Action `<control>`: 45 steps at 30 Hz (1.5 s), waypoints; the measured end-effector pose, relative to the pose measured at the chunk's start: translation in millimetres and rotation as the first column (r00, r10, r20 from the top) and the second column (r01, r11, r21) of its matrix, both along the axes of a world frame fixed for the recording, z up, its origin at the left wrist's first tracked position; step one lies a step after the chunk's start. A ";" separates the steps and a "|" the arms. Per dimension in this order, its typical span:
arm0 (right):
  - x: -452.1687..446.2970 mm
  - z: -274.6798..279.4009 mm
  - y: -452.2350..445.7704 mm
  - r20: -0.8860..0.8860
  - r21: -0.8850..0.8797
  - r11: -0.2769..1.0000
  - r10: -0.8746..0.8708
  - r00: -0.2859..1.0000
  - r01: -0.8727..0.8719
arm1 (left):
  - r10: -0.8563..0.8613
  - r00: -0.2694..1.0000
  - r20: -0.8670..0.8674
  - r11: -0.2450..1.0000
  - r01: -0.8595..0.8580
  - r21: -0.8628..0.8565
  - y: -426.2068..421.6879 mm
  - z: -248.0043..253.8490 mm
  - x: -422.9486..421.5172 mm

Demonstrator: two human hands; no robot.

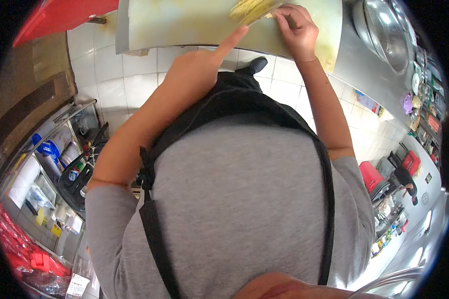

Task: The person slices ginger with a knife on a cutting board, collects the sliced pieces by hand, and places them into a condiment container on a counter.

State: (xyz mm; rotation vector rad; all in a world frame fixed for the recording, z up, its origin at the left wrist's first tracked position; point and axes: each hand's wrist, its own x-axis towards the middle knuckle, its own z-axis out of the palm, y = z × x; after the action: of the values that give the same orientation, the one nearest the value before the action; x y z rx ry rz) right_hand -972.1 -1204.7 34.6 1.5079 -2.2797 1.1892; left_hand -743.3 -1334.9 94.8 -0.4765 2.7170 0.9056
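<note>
Operator: Where is the work located?

Instructor: The yellow strands (249, 8) lie on the board (184, 25), inward from its right edge; the frame cuts off their far side. A thin flat blade (262, 16), seen nearly edge-on, slants along their near side.

Operator: What is the state of each grip?

Instructor: The right hand (300, 35) pinches the right end of the blade between thumb and fingers. The left hand (192, 72) extends its index finger over the board's near edge toward the blade's other end. Contact there cannot be confirmed. The remaining left fingers are hidden, so whether they hold anything cannot be told.

Operator: How is this handled well?

Instructor: Fix the right pinch first, then move. Guide with the flat of the left fingertip on the blade's face, never across a cutting edge. Hold the blade low against the board so that strands do not slip beneath it. Work inward from the near edge; strands pushed over it would probably drop to the floor.
</note>
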 end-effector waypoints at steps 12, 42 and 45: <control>6.8 7.2 -1.3 0.074 -0.013 1.000 0.003 0.997 -0.002 | -0.005 0.921 -0.388 0.996 -0.030 -0.085 2.2 -23.1 5.2; -2.6 -4.0 5.3 0.003 -0.025 0.999 -0.048 0.999 0.048 | -0.058 0.998 0.019 0.987 0.060 -0.147 1.8 15.8 9.2; -4.4 -0.2 4.8 -0.036 -0.033 0.999 -0.020 0.999 0.019 | -0.071 0.996 0.045 0.979 0.078 -0.190 3.6 17.5 7.1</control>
State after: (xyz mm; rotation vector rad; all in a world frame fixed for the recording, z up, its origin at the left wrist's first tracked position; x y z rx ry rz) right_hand -976.5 -1200.0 34.5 1.4801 -2.2354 1.1786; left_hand -736.1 -1331.3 112.4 -0.4198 2.7798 0.6121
